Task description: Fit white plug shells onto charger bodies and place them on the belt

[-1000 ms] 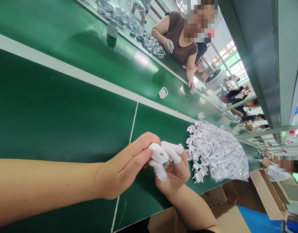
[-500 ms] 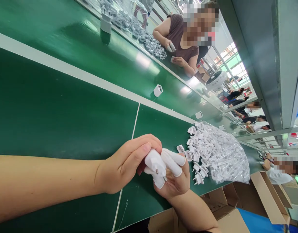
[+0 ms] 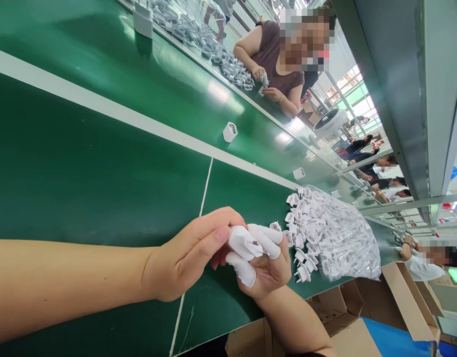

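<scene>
My left hand (image 3: 199,250) comes in from the left, its fingers closed around one end of a white two-pin plug charger (image 3: 243,244). The metal pins point right and slightly down. White finger cots cover the thumb and fingers of my right hand (image 3: 267,270), which closes on the same plug charger from the right. The charger's far end is hidden behind my left fingers. Just beyond my right hand lies a heap of loose white plug parts (image 3: 301,223), spilling from a clear plastic bag (image 3: 349,243) on the green table (image 3: 102,198).
A green conveyor belt (image 3: 184,109) past a pale rail carries white charger housings (image 3: 230,132). Across it sits a co-worker (image 3: 267,49) holding a small white part, beside another heap of plug parts (image 3: 232,69). Open cardboard boxes (image 3: 392,302) stand at the lower right.
The plug charger has turned in my hands, so its pins point more to the right. Housings on the belt have shifted left. The co-worker's hands have come together.
</scene>
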Motion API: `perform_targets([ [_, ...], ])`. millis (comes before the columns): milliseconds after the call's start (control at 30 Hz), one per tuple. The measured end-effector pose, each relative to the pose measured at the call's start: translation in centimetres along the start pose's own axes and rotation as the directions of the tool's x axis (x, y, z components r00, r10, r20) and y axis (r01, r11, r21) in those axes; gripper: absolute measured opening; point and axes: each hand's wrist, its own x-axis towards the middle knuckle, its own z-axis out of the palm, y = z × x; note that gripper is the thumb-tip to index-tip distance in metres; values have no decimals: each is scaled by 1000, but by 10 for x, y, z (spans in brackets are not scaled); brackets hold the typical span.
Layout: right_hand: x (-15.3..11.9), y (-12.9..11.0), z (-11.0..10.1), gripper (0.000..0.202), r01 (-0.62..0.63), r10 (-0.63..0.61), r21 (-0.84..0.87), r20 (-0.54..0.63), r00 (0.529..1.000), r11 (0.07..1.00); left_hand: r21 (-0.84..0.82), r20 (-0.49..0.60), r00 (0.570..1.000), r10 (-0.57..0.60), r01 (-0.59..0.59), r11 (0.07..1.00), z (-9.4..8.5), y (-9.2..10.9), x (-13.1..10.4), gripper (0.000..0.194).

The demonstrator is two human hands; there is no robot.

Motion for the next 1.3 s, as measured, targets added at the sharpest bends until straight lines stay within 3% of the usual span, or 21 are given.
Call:
perform_targets([
  [200,6,-5,6,37,-24,25,31,-25,999,999,69,-62,996,-62,66,995,5,-5,0,39],
  [333,10,-7,8,30,-80,80,36,10,997,996,-113,-135,969,-205,191,975,11,-6,5,39],
  [433,11,-2,8,26,-148,145,33,65,987,988,-253,-103,919,-382,347,903,12,-2,10,37],
  [500,12,3,8,33,-175,171,39,93,981,984,-327,-86,863,-497,447,833,11,0,14,35],
  [600,12,10,7,53,-110,105,23,157,982,994,-435,-115,778,-617,519,736,7,1,19,34],
  [700,11,14,4,56,-16,11,17,246,969,1000,-468,-147,744,-652,528,708,3,0,21,35],
  [833,8,19,2,63,56,-58,11,165,985,998,-413,-121,764,-634,542,732,-1,-5,23,36],
  [1000,9,28,2,54,-7,-1,57,145,990,998,-250,122,823,-554,566,786,-17,-5,32,51],
  [1100,10,30,1,55,10,-17,61,103,995,998,-45,195,826,-528,546,837,-24,2,37,47],
  [1200,13,34,-5,53,-28,22,42,142,990,999,59,150,828,-541,538,841,-25,7,42,50],
  [1300,20,42,-29,61,-185,217,-129,312,925,974,89,-60,868,-494,497,863,-40,6,53,57],
])
